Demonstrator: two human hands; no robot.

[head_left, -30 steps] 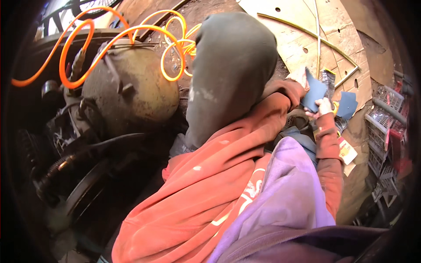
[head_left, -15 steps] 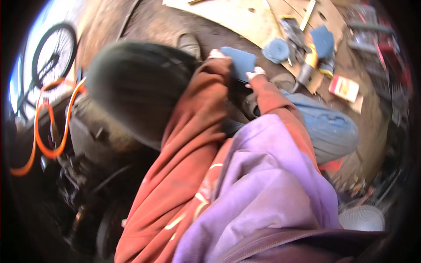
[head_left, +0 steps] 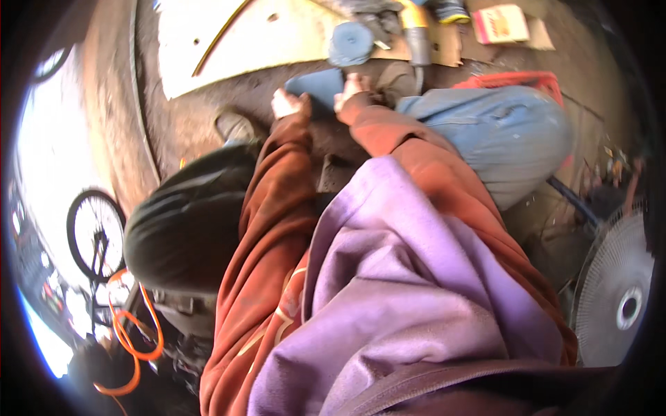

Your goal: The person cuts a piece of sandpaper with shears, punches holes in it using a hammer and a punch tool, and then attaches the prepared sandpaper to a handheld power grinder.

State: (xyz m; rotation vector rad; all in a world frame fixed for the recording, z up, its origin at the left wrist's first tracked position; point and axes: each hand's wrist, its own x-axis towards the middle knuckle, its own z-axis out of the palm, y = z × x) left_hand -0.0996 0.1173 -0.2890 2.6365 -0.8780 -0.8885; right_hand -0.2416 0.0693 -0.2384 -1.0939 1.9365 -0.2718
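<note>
A flat, rectangular blue-grey sheet (head_left: 316,87) lies between my two hands, low over the floor between my feet. My left hand (head_left: 290,104) grips its left edge. At its right edge, the fingers of my right hand (head_left: 352,89) are closed; part of them is hidden. Just beyond the sheet rests a round roll (head_left: 350,43) of similar blue-grey material. Beside that roll is a yellow-and-grey tool (head_left: 416,35), its kind not plain from here.
A pale board (head_left: 208,62) with a thin strip (head_left: 220,38) on it spreads ahead. Farther right are a small box (head_left: 501,24) and a red crate (head_left: 541,80). A fan (head_left: 614,298) stands at right; an orange hose (head_left: 142,355) and a bicycle wheel (head_left: 97,236) are at left.
My view has swung, so the hands and sheet now appear farther left. My left hand shows more fully on the sheet's left edge. Both hands still hold the sheet.
</note>
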